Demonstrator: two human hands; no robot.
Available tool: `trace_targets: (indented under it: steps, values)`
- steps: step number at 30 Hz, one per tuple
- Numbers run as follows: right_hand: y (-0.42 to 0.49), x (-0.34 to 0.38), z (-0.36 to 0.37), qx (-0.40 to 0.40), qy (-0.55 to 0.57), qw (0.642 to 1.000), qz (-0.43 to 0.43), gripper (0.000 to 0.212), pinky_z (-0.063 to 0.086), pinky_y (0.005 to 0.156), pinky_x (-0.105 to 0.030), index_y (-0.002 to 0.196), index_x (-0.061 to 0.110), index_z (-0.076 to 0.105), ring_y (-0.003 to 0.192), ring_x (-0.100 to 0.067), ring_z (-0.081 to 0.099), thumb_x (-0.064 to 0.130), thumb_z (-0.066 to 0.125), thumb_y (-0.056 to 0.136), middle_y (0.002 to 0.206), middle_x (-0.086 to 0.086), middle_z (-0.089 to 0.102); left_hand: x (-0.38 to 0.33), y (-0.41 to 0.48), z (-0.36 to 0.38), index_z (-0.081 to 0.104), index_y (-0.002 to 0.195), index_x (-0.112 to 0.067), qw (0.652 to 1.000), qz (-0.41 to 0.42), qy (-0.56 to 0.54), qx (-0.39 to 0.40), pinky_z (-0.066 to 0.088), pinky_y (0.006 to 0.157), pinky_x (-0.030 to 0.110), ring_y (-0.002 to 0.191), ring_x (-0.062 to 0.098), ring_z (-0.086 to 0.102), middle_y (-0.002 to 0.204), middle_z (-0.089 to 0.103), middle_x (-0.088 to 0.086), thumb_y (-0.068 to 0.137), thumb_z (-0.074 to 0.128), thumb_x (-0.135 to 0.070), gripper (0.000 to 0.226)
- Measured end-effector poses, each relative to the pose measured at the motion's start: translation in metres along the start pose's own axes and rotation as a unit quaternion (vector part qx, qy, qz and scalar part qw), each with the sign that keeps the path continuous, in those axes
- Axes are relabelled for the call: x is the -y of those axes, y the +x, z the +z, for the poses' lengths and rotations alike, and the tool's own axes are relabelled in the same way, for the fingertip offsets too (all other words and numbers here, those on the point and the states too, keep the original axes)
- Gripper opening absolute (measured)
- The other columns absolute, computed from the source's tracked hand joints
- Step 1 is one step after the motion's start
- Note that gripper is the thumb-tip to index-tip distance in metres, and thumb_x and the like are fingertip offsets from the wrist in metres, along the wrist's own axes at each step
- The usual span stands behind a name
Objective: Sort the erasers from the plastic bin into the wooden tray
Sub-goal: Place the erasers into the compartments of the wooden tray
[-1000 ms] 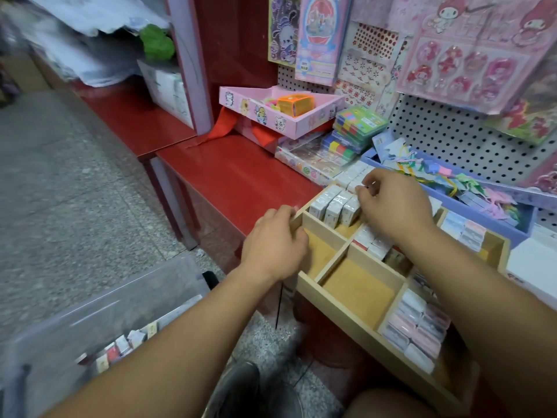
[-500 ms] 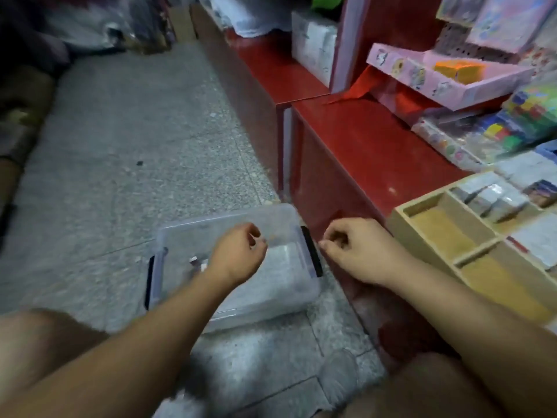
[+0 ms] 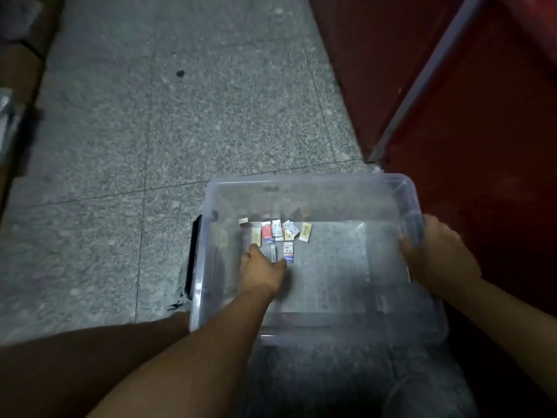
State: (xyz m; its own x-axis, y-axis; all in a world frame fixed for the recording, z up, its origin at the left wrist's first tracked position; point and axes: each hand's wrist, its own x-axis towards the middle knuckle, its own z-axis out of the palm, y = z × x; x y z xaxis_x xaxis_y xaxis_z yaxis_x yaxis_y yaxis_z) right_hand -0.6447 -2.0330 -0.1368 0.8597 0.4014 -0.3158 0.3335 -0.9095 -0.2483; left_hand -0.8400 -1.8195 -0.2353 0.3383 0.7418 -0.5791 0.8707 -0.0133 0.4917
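Floor: grey speckled stone tiles take up most of your view, with one dark spot far from the work.
Red cabinet: its dark front runs down your right side. The bin sits close against its foot, so your right arm has little room.
Plastic bin: clear and lidless, it sits on the floor right in front of you. Most of its bottom is bare, so I judge the sorting well along.
Wooden tray: it is out of view, so you cannot check from here what is already filed.
Right hand: its fingers are curled over the bin's right rim, steadying it.
Left hand: it is down inside the bin with fingers spread loose, holding nothing I can see. The fingertips are just beside the nearest erasers.
Black latch: it sits on the bin's left wall, clear of your reach.
Erasers: a small cluster of wrapped pieces lies towards the far left of the bin bottom. These remain to be carried over, and nothing lies on top of them.
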Motion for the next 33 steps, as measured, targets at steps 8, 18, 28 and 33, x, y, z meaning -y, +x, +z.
trace_targets:
  steps: [8,18,28,33]
  values:
    - [0.004,0.001,0.018,-0.064,0.014,0.998,-0.021,0.054,0.055,0.064,-0.046,0.117,0.018,0.049,0.079,-0.035,0.061,0.066,0.038,0.095,0.097,-0.01,0.06,-0.012,0.084,0.035,0.043,0.136,0.0,0.997,-0.033,-0.013,-0.071,0.035,0.11,0.041,0.131,0.038,0.045,0.137,0.05,0.023,0.076,0.077,-0.06,0.091]
    - [0.01,0.003,0.023,-0.074,0.043,0.996,-0.012,0.042,0.053,0.066,-0.047,0.112,0.022,0.05,0.081,-0.034,0.056,0.059,0.043,0.094,0.093,-0.005,0.057,-0.013,0.125,0.047,0.057,0.123,-0.013,0.993,-0.064,-0.081,-0.06,0.054,0.094,0.044,0.112,0.035,0.062,0.114,0.066,0.013,0.056,0.083,-0.064,0.088]
    - [0.01,-0.002,0.027,-0.054,0.058,0.997,-0.022,0.033,0.039,0.068,-0.037,0.116,0.014,0.051,0.087,-0.025,0.048,0.038,0.059,0.095,0.094,0.002,0.047,-0.038,0.111,0.075,0.056,0.121,-0.02,0.998,-0.046,-0.038,-0.002,0.049,0.094,0.037,0.119,0.027,0.058,0.124,0.064,0.003,0.064,0.09,-0.053,0.074]
    - [0.011,-0.005,0.03,-0.058,0.054,0.997,-0.023,0.034,0.039,0.068,-0.036,0.119,0.016,0.05,0.091,-0.019,0.047,0.038,0.056,0.095,0.099,0.003,0.05,-0.048,0.108,0.085,0.057,0.123,-0.018,0.998,-0.039,-0.05,-0.001,0.054,0.092,0.04,0.109,0.026,0.066,0.12,0.068,0.004,0.065,0.09,-0.048,0.074]
